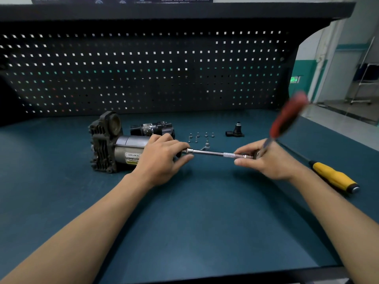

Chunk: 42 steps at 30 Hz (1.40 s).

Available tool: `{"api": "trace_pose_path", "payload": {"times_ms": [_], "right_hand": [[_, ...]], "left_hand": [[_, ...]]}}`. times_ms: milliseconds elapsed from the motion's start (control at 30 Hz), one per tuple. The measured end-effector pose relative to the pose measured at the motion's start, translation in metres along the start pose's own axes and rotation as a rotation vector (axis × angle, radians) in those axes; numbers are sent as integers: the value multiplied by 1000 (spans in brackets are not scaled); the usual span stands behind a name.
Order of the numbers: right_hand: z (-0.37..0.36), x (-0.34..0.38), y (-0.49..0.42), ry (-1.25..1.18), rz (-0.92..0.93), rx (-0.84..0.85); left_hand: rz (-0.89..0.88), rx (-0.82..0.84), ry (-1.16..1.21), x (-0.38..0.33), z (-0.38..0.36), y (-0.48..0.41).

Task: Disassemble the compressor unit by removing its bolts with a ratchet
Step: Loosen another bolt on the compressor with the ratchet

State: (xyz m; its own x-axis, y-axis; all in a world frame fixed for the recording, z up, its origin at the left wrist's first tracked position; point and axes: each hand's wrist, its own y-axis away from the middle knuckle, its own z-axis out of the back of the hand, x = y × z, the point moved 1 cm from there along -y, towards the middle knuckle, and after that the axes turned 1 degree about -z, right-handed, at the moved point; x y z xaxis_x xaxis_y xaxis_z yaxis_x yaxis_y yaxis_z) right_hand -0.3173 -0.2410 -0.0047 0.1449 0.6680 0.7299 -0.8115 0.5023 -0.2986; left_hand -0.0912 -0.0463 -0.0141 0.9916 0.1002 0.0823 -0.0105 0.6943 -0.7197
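Compressor unit [114, 148] lying on the bench [184, 222] at left, left hand [162, 158] over its motor end pinching the extension bar [213, 153], right hand [268, 158] gripping the head of the red-handled ratchet [287, 117], loose bolts [202, 136] just behind.

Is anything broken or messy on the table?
Nothing looks broken or spilled. The compressor lies on its side, and loose bolts stand in tidy rows beside it. Only the red handle of the ratchet looks smeared, and that is just blur in the picture.
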Motion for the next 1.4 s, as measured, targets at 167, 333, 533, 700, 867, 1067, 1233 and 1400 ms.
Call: {"api": "trace_pose_path", "payload": {"times_ms": [167,333,533,700,867,1067,1233,1400], "right_hand": [[-7,-1,-1,107,216,-220],[-5,-3,-3,-13,50,-103],[-10,3,-4,-458,-362,-2],[-8,5,-2,-783,-638,246],[-8,5,-1,-983,-672,297],[-7,3,1,-944,-587,292],[-2,3,4,-337,-205,113],[-5,4,0,77,172,-129]], "left_hand": [[5,4,-7,-2,2,-1],[-27,-3,-5,-3,5,-3],[-66,-1,-28,-2,5,-1],[-84,-24,-48,-1,6,-1],[-86,-43,-56,-1,5,0],[-66,-34,-69,-1,4,1],[-13,0,-46,-3,3,1],[-4,9,-47,-6,2,-1]]}}
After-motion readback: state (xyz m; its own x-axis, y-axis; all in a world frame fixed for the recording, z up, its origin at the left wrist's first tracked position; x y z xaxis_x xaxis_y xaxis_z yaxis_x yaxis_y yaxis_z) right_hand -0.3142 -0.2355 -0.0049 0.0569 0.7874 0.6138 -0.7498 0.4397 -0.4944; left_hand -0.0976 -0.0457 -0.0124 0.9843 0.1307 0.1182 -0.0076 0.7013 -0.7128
